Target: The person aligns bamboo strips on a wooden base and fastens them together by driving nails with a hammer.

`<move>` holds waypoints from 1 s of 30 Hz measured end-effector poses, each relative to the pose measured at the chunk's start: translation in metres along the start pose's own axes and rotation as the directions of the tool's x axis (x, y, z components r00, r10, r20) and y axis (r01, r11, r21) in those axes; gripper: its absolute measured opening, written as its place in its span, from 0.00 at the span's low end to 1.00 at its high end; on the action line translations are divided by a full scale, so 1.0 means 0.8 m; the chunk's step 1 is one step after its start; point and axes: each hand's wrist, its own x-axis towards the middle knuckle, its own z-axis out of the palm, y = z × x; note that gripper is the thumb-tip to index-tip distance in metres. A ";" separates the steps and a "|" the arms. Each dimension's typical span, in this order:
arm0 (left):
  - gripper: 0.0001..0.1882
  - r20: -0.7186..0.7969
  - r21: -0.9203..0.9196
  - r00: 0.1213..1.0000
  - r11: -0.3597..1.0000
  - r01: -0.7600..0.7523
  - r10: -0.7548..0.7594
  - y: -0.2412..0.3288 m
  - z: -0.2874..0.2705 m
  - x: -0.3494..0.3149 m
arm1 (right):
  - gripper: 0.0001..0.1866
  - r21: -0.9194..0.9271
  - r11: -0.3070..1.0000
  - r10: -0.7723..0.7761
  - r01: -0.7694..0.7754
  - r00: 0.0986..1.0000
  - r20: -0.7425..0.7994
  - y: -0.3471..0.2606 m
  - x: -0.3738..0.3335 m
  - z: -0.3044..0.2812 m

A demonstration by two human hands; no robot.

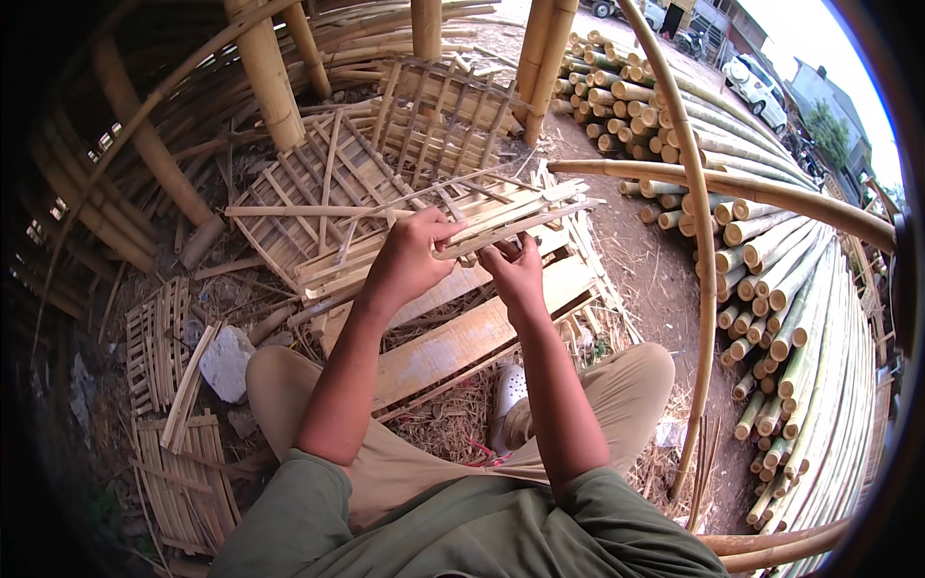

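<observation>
Straw (434,438) lies beside the plank (438,364); beyond it, left hand (412,258) and right hand (515,275) pinch a bamboo strip (540,223), probably light, springy, splintery, best held by flat faces.

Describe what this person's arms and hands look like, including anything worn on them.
The left sleeve and right sleeve are short, plain dark green. Both forearms are bare. The left hand and right hand are gloveless; no watch shows.
</observation>
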 end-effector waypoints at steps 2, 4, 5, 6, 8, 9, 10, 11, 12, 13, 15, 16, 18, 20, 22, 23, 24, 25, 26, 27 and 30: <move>0.26 0.002 -0.008 1.000 1.000 0.002 -0.002 -0.001 0.000 -0.002 | 0.41 0.009 1.000 -0.017 0.017 0.999 -0.044 -0.004 -0.005 0.009; 0.26 0.006 -0.006 1.000 1.000 0.002 -0.002 -0.001 0.000 -0.003 | 0.44 0.016 0.999 -0.035 0.036 0.995 -0.090 -0.009 -0.007 0.009; 0.26 0.011 -0.006 1.000 1.000 0.003 -0.002 -0.002 0.000 -0.003 | 0.44 0.003 0.999 -0.043 0.044 0.997 -0.057 -0.013 -0.006 0.006; 0.26 0.010 -0.006 1.000 1.000 0.002 -0.002 -0.002 0.000 -0.002 | 0.43 -0.009 0.999 -0.052 0.051 0.998 -0.023 -0.016 -0.004 0.004; 0.26 0.016 0.008 1.000 1.000 -0.019 0.019 -0.001 0.001 -0.001 | 0.39 0.009 0.999 -0.042 0.042 0.999 -0.020 -0.010 0.002 0.002; 0.26 0.016 0.006 1.000 1.000 -0.021 0.021 -0.001 0.003 -0.001 | 0.36 0.027 0.999 -0.031 0.032 0.999 -0.014 -0.006 0.004 0.000; 0.26 0.020 -0.006 1.000 1.000 -0.008 0.008 -0.002 0.004 -0.001 | 0.36 0.028 0.999 -0.032 0.032 0.999 -0.013 -0.004 0.005 0.001; 0.26 0.024 -0.018 1.000 1.000 0.005 -0.004 -0.001 0.005 -0.002 | 0.33 0.013 0.999 -0.037 0.037 0.999 -0.009 -0.002 0.005 0.002; 0.26 0.024 -0.018 1.000 1.000 0.004 -0.004 -0.001 0.005 -0.002 | 0.30 -0.003 0.999 -0.042 0.042 0.999 -0.004 -0.001 0.005 0.003; 0.25 0.030 -0.021 1.000 1.000 0.002 -0.001 0.001 0.004 -0.003 | 0.30 -0.003 0.999 -0.043 0.043 0.999 -0.003 -0.003 0.004 0.003; 0.23 0.035 -0.023 0.999 1.000 0.000 0.001 0.001 0.004 -0.003 | 0.28 -0.068 0.997 -0.023 0.023 1.000 0.008 -0.008 0.003 0.003; 0.23 0.034 -0.020 0.999 1.000 -0.006 0.006 0.001 0.004 -0.003 | 0.28 -0.068 0.997 -0.023 0.024 1.000 0.007 -0.008 0.003 0.002; 0.23 0.033 -0.017 0.999 1.000 -0.012 0.012 0.002 0.005 -0.003 | 0.28 -0.105 0.994 -0.035 0.036 0.999 0.013 -0.009 0.005 0.001; 0.23 0.044 -0.027 0.999 1.000 -0.010 0.011 0.004 0.005 -0.003 | 0.28 -0.095 0.995 -0.042 0.044 0.999 0.021 -0.009 0.006 0.000; 0.23 0.043 -0.025 0.999 1.000 -0.014 0.015 0.004 0.006 -0.003 | 0.28 -0.084 0.995 -0.049 0.051 0.998 0.031 -0.009 0.005 0.001; 0.23 0.041 -0.021 0.999 1.000 -0.017 0.018 0.003 0.006 -0.004 | 0.27 -0.082 0.995 -0.057 0.059 0.998 0.028 -0.010 0.004 0.002; 0.23 0.041 -0.021 0.999 1.000 -0.016 0.017 0.002 0.006 -0.005 | 0.27 -0.080 0.994 -0.066 0.067 0.998 0.026 -0.011 0.003 0.004; 0.24 0.030 -0.023 0.999 1.000 -0.020 0.021 0.001 0.008 -0.005 | 0.27 -0.080 0.994 -0.066 0.068 0.998 0.026 -0.010 0.003 0.004; 0.25 0.019 -0.024 1.000 0.999 -0.024 0.025 0.000 0.008 -0.005 | 0.27 -0.096 0.992 -0.074 0.076 0.997 0.024 -0.008 0.004 0.004; 0.25 0.018 -0.024 1.000 0.999 -0.024 0.025 -0.001 0.009 -0.005 | 0.26 -0.112 0.990 -0.081 0.084 0.996 0.023 -0.007 0.004 0.004; 0.25 0.020 -0.020 0.999 0.999 -0.040 0.040 -0.001 0.013 -0.006 | 0.25 -0.051 0.995 -0.088 0.089 0.996 0.019 0.006 0.009 0.000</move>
